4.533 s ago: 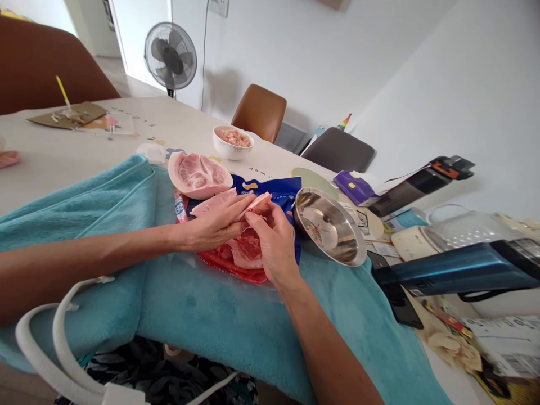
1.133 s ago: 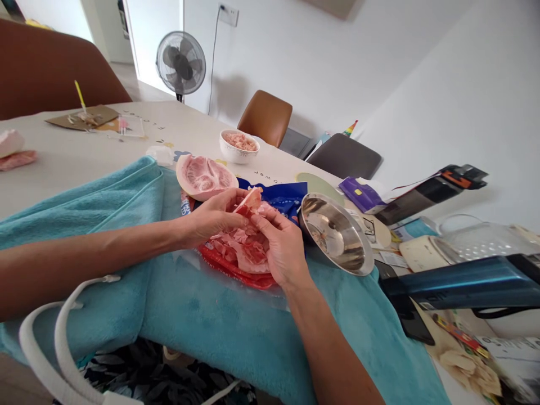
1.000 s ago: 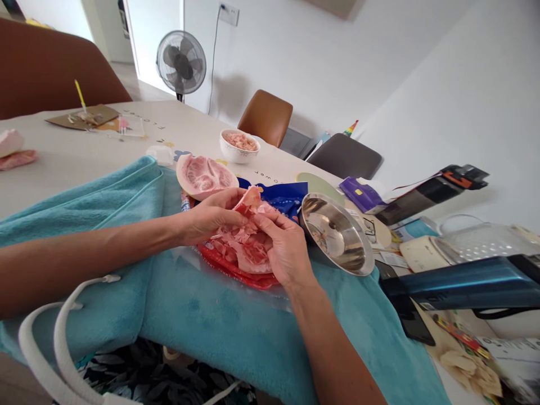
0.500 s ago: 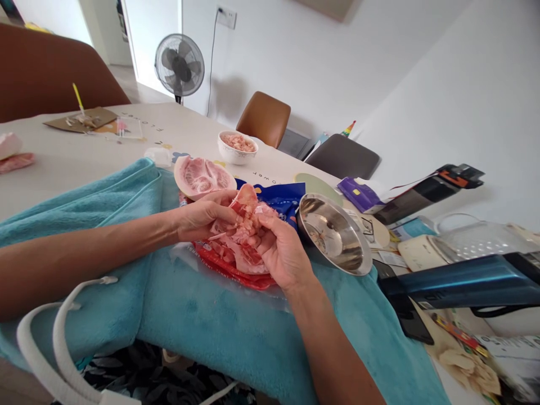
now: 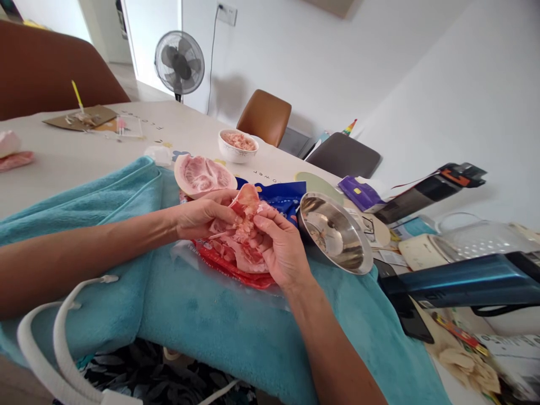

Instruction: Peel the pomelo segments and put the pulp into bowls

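Between my two hands is a pink pomelo segment [image 5: 246, 198], partly opened so that its pulp shows. My left hand [image 5: 206, 216] pinches it from the left with thumb and fingers. From the right, the thumb and fingers of my right hand [image 5: 287, 247] are closed on the pulp side of the same segment. Pink membrane scraps lie underneath on a red and blue plastic bag [image 5: 225, 265]. Just behind the hands rests a thick, hollowed pomelo rind [image 5: 205, 173]. A steel bowl [image 5: 337, 233] tilts to the right of my right hand, holding a few small bits.
A white bowl [image 5: 238, 154] of pomelo pulp stands farther back. A teal towel [image 5: 202, 326] covers the near table edge. To the right are a blue bottle [image 5: 468, 281], a phone [image 5: 407, 320] and a purple packet [image 5: 359, 194]. White cords [image 5: 63, 337] hang at front left.
My right fingers have shifted slightly on the pulp, and more of the segment's inside shows between the hands. My left hand keeps its grip in nearly the same place.
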A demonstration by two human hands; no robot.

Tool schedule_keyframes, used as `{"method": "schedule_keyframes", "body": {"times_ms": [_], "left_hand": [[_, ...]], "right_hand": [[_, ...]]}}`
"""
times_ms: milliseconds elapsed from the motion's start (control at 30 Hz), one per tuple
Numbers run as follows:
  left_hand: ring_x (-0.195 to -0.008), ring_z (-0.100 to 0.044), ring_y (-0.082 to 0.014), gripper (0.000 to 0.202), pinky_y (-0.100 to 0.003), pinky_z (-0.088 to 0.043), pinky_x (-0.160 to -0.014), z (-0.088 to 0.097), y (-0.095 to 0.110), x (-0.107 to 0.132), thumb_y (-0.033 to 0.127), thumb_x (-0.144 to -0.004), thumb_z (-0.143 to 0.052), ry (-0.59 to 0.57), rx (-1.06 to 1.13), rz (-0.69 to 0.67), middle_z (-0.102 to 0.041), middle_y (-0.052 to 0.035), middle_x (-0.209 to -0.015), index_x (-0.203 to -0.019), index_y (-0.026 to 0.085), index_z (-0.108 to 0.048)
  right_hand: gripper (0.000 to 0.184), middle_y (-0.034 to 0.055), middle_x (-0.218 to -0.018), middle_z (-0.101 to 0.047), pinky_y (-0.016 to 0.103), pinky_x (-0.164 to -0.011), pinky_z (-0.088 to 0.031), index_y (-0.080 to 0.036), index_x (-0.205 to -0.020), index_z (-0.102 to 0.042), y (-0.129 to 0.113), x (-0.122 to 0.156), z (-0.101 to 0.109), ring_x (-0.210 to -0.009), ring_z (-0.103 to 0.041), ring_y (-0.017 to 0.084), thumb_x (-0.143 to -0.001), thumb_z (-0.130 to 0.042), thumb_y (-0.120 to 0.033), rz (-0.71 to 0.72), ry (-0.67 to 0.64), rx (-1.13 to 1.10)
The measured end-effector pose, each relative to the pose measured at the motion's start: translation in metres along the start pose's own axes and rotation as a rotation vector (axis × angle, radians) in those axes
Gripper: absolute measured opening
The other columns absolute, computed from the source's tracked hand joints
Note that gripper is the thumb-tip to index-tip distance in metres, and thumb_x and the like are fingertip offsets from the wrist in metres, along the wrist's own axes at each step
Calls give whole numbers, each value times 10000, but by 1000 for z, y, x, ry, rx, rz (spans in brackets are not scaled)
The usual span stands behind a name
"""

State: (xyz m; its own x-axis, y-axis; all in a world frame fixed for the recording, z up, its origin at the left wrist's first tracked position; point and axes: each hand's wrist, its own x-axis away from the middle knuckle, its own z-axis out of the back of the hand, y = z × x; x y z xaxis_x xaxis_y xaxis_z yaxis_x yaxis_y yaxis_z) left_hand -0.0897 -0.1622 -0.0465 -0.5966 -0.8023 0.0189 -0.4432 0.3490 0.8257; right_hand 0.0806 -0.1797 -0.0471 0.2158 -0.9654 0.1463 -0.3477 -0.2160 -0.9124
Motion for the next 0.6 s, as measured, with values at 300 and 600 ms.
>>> {"method": "schedule_keyframes", "body": {"times_ms": [300,600], "left_hand": [[-475,-562,-96,228,-175,-409,-425,10,4,-2,9,-595,-639,-4,52,91,-654,-36,-649,-798,112,-620],[-491,-553,-99,217,-181,-414,-434,8,2,-1,12,-577,-627,10,40,134,-619,-20,-630,-760,125,-610]], "right_hand": [[109,-29,-533,-626,159,-394,-439,-163,-679,-630,-7,3,1,-450,-541,73,-650,-732,-187,-84,-86,23],[162,-59,-473,-570,160,-346,-344,-189,-639,-553,-17,2,9,-368,-443,52,-653,-713,-201,-162,-201,111]]}}
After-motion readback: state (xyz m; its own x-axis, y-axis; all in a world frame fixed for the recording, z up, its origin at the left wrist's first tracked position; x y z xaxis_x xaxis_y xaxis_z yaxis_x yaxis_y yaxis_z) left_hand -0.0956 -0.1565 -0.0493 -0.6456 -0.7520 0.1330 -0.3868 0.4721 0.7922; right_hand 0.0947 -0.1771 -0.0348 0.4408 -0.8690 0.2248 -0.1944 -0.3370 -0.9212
